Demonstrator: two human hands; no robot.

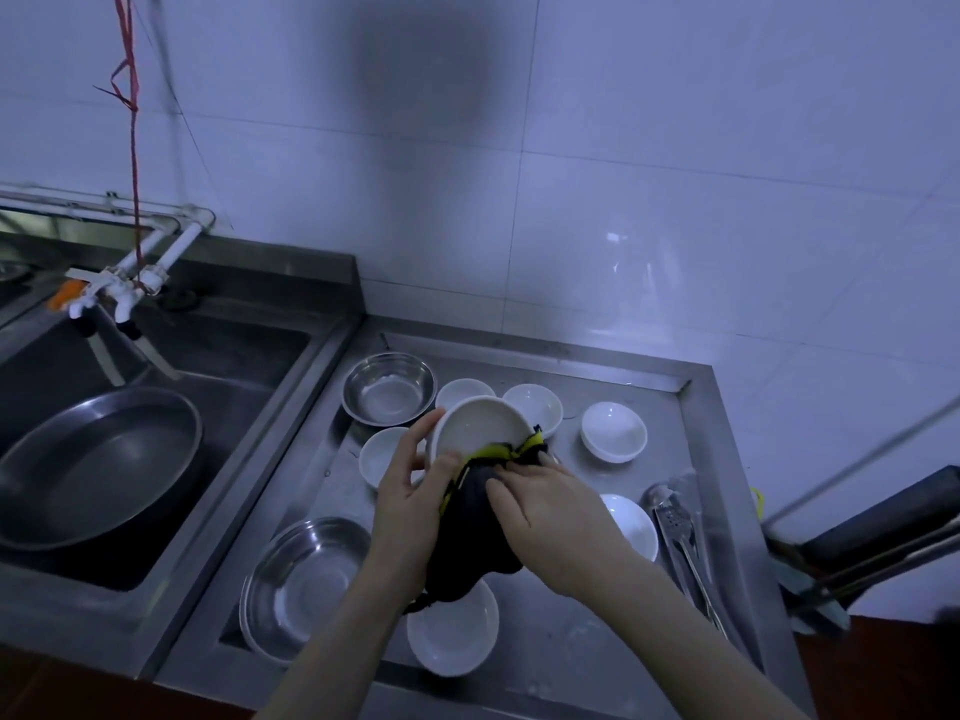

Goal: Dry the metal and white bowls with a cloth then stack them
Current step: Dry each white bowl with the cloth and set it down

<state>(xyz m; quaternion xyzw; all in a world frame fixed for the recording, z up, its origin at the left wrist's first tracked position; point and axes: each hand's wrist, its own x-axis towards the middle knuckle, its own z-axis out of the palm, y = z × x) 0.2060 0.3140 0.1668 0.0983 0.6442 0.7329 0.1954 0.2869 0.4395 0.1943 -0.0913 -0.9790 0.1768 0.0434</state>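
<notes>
This is a plain working kitchen, at its dishwashing corner. A deep stainless steel sink (156, 511) holding a wide metal basin (93, 470) sits under 2 white plastic taps (104, 298) fed by exposed white pipes (156, 241), and beside it a rimmed steel draining counter (727, 459) carries small white bowls (614, 431), 2 metal bowls (388, 388) and metal tongs (680, 543). Large white wall tiles (675, 174) cover the corner behind, and the bare steel fittings look more like a canteen or restaurant scullery than a home.
</notes>
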